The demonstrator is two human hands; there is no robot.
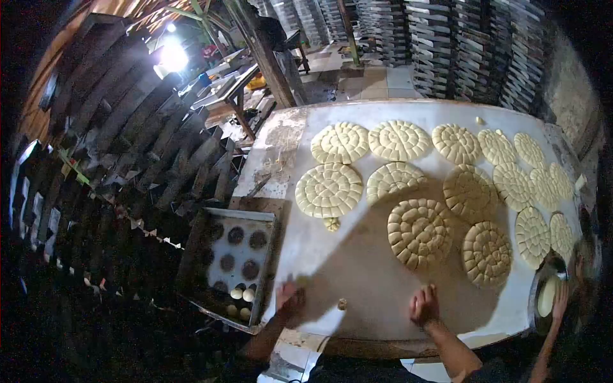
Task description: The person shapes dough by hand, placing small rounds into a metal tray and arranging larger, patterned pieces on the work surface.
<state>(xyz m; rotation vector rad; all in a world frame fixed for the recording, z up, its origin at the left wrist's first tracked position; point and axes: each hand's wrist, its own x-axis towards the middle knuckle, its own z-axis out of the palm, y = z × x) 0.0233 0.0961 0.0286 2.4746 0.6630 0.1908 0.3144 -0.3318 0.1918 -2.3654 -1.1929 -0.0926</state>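
Observation:
My left hand (290,299) is over the table's near left part, beside the metal tray (276,246); motion and shadow smear its fingers. My right hand (424,305) is closed with curled fingers, just below a large round of segmented dough (420,234). What it holds, if anything, is hidden. A small dough piece (342,304) lies on the table between my hands. Another scored round (487,254) is up and right of my right hand. Several pale dough balls (248,294) sit in the tray's near right corner, and dark round marks show on its floor.
More segmented dough rounds (329,190) cover the far and right parts of the table (306,255). At the right edge, another person's hand (560,300) touches dough (546,296) in a round pan. Stacked slats, a post, a workbench (236,89) and a bright lamp stand beyond.

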